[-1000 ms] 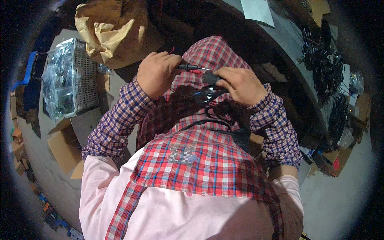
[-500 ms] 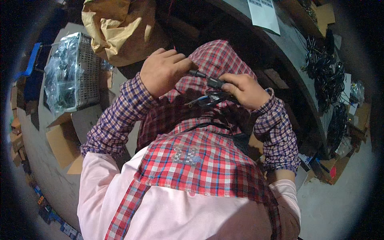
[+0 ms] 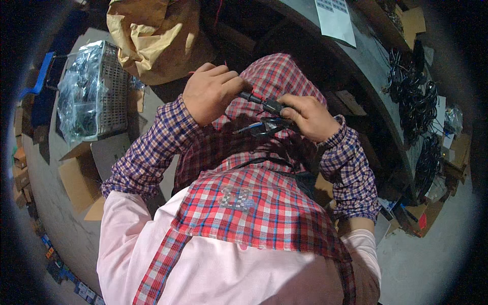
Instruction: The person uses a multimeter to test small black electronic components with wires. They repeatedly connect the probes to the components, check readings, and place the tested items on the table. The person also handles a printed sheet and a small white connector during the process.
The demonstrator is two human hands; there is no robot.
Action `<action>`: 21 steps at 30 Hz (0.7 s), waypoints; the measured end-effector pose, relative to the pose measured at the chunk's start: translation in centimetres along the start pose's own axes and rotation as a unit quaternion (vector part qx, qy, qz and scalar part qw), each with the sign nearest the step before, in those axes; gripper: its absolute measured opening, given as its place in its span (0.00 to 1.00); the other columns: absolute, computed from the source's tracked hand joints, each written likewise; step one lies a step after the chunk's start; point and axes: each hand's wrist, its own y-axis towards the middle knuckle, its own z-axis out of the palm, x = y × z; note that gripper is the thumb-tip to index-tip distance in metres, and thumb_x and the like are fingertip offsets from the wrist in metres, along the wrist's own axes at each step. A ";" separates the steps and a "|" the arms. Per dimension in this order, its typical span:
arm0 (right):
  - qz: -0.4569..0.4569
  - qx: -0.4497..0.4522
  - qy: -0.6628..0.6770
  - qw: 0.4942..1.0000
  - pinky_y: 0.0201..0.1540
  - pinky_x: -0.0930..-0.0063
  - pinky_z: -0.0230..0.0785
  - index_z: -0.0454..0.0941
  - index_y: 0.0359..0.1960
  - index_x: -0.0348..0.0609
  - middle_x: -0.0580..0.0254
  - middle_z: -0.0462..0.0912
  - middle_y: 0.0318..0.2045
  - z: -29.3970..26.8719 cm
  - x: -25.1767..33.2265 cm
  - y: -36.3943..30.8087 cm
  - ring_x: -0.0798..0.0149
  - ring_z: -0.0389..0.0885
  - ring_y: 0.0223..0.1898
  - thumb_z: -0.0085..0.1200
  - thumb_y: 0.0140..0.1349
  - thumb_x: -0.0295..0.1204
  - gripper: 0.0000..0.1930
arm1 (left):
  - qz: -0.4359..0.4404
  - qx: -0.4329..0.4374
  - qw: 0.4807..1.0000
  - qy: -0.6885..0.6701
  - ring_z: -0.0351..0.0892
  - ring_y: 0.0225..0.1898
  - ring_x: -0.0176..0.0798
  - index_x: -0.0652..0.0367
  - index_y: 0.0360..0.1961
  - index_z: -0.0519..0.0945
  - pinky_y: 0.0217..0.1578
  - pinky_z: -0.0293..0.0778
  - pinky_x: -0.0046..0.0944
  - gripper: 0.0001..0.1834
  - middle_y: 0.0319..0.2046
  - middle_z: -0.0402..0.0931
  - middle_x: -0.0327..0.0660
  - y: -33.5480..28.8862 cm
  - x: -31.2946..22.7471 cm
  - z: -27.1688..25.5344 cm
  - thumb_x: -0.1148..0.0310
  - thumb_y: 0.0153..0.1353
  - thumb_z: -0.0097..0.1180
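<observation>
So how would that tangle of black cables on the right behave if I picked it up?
The black cables would probably flop, since they lie in loose loops. Strands look intertwined, so lifting one may drag others. Rolling seems unlikely, given the uneven heap.

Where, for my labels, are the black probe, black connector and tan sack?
Black probe [image 3: 251,97]: head view, its exposed shaft.
Black connector [image 3: 273,107]: head view, middle of its body.
Tan sack [image 3: 160,44]: head view, its creased side.

Dim surroundings, brighter pink shirt [image 3: 213,269] with shadowed lower right, curved edges, black grainy rim
</observation>
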 end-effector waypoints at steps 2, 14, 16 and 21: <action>0.030 0.031 0.051 0.998 0.39 0.65 0.69 0.74 0.43 0.36 0.51 0.79 0.30 0.1 -0.6 0.1 0.57 0.79 0.35 0.48 0.62 0.28 0.11 | 0.005 -0.001 1.000 -0.003 0.74 0.33 0.37 0.51 0.33 0.77 0.35 0.67 0.37 0.07 0.28 0.74 0.34 0.0 0.2 0.4 0.69 0.51 0.54; 0.093 -0.054 0.181 0.978 0.41 0.81 0.67 0.73 0.48 0.34 0.67 0.78 0.37 2.1 -5.6 0.3 0.75 0.73 0.36 0.41 0.66 0.23 0.12 | -0.211 -0.164 0.937 -0.224 0.77 0.45 0.45 0.53 0.50 0.76 0.47 0.71 0.41 0.16 0.40 0.78 0.43 1.5 2.5 -0.9 0.73 0.59 0.52; 0.127 -0.097 0.310 0.937 0.39 0.78 0.70 0.73 0.49 0.33 0.63 0.81 0.36 3.5 -8.4 0.1 0.74 0.75 0.36 0.44 0.67 0.27 0.13 | -0.322 -0.177 0.869 -0.333 0.78 0.42 0.44 0.57 0.52 0.73 0.45 0.72 0.39 0.13 0.39 0.77 0.47 -0.2 2.8 -1.9 0.71 0.66 0.47; 0.202 -0.095 0.487 0.844 0.32 0.77 0.74 0.76 0.48 0.34 0.63 0.82 0.32 2.1 -7.4 -0.6 0.72 0.78 0.29 0.38 0.60 0.17 0.17 | -0.330 -0.145 0.913 -0.193 0.80 0.39 0.47 0.58 0.51 0.67 0.41 0.73 0.40 0.14 0.37 0.78 0.50 -3.7 1.4 -1.3 0.65 0.68 0.45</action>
